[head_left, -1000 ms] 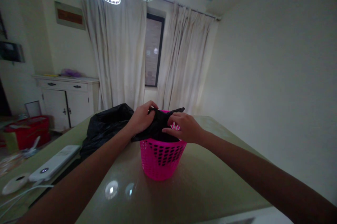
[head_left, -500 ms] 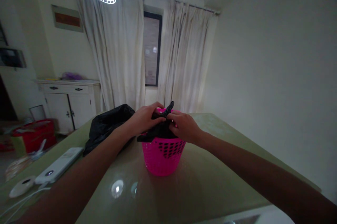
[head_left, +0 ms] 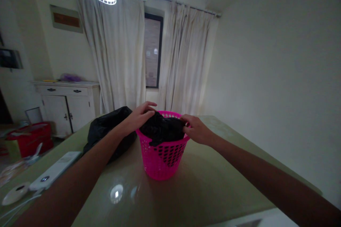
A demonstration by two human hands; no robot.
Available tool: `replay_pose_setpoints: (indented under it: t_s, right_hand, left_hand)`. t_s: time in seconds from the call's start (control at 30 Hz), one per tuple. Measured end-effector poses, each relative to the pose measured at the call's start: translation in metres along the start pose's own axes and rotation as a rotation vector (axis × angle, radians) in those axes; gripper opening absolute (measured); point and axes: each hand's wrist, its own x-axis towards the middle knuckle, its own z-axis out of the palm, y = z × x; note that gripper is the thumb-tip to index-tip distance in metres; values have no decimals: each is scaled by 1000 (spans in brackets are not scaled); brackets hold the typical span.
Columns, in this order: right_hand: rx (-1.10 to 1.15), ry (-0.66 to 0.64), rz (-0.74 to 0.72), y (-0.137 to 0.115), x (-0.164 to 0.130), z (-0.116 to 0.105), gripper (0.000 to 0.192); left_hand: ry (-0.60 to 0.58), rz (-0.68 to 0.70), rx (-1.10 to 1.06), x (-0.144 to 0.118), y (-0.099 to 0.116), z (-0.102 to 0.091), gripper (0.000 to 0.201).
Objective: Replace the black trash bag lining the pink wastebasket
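Since a moment ago the black plastic bag (head_left: 162, 130) has spread across the pink perforated plastic basket (head_left: 162, 157), left hand (head_left: 140, 116) and right hand (head_left: 195, 130) each pinching bag film at the rim.

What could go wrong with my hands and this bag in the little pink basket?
The pink perforated plastic basket looks light, so tugging the black plastic bag could tip or slide it on the glossy table. The thin bag might snag on the rim where the left hand and right hand grip it.
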Motion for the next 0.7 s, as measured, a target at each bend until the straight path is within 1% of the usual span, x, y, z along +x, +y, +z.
replay_pose_setpoints:
  t_s: [0.03, 0.07, 0.1, 0.13, 0.17, 0.27, 0.3, 0.33, 0.4, 0.47, 0.53, 0.6, 0.63, 0.67, 0.7]
  right_hand:
    - [57, 3, -3, 0, 1, 2, 24]
    - [123, 0, -16, -1, 2, 4, 29]
    - [188, -7, -36, -2, 3, 6, 34]
    - [244, -13, -57, -2, 2, 7, 38]
    - [286, -19, -73, -2, 1, 7, 40]
    - [327, -31, -69, 2, -6, 7, 37]
    - [340, -36, -57, 4, -8, 7, 36]
    - [364, -42, -42, 5, -9, 7, 35]
    - [446, -48, -5, 6, -11, 6, 30]
    - [558, -67, 31, 3, -12, 5, 24]
    - [656, -101, 58, -1, -11, 4, 21]
    - [688, -143, 69, -4, -11, 3, 32]
    - [675, -158, 70, -4, -12, 4, 38]
    - [653, -168, 70, -4, -12, 5, 41]
    - [630, -171, 71, -2, -12, 7, 42]
  left_hand:
    - [-88, 46, -22, 0, 5, 2, 50]
    - [-167, 89, 11, 0, 9, 4, 48]
    - [-218, 122, 90, 1, 12, 5, 43]
    - [-228, 138, 171, 2, 13, 4, 38]
    - [-197, 134, 224, 4, 12, 3, 36]
    - [14, 49, 246, 10, 0, -1, 32]
    - [66, 24, 236, 11, -6, -1, 31]
    - [95, 7, 226, 12, -11, 0, 31]
    - [98, -6, 208, 10, -16, 4, 33]
    - [72, -6, 151, 6, -14, 8, 40]
    - [-13, 6, 25, 2, -6, 9, 45]
    - [-144, 19, -82, -2, 3, 6, 47]
    - [-190, 28, -92, -4, 7, 4, 45]
    - [-208, 43, -57, -4, 9, 1, 41]
    - [-200, 60, 2, -5, 10, -1, 37]
